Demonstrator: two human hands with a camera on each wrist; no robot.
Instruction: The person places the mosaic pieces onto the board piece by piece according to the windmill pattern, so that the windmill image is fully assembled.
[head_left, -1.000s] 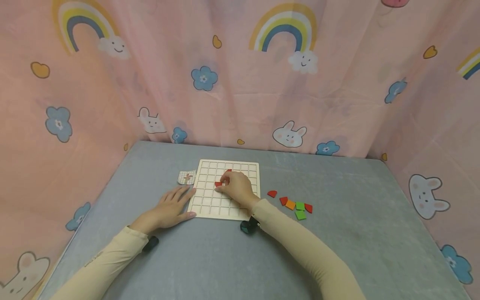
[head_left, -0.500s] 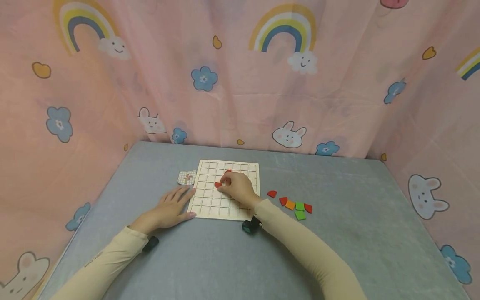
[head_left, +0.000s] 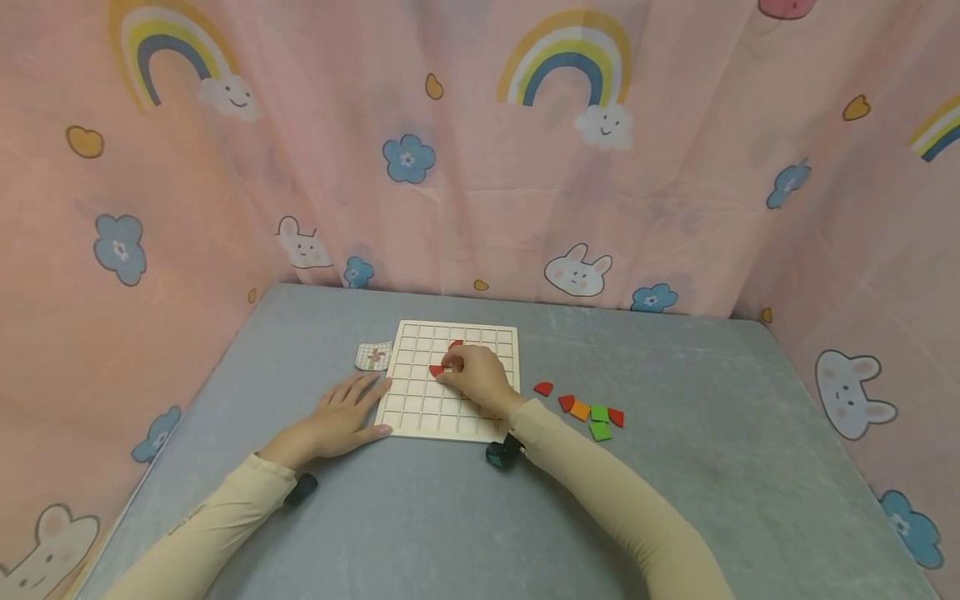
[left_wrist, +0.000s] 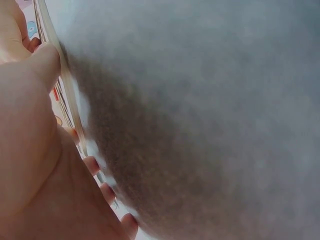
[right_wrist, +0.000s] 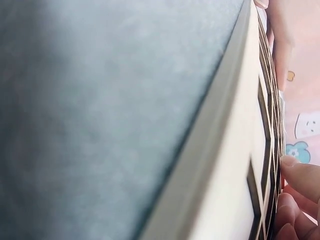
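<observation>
A pale wooden grid board (head_left: 423,408) lies flat on the grey table. My right hand (head_left: 480,377) is over its middle, with thumb and index finger at a red quarter-round tile (head_left: 436,370) on the board. In the right wrist view, a sliver of red shows between the thumb (right_wrist: 295,172) and curled fingers; they seem to pinch the tile. Another red tile (head_left: 456,342) sits farther back, partly covered by that hand. My left hand (head_left: 337,422) rests on the table with fingers spread, thumb and index finger touching the board's left edge. Some grid cells are hidden.
A small pattern card (head_left: 372,356) with a pinwheel picture lies left of the board. To the right are loose tiles: red (head_left: 543,388), orange (head_left: 580,410) and green (head_left: 600,431). Pink printed curtains (head_left: 480,208) surround the table (head_left: 720,467).
My right hand stays at the same red tile, its wrist shifting very slightly. My left hand and the loose tiles keep their places.
</observation>
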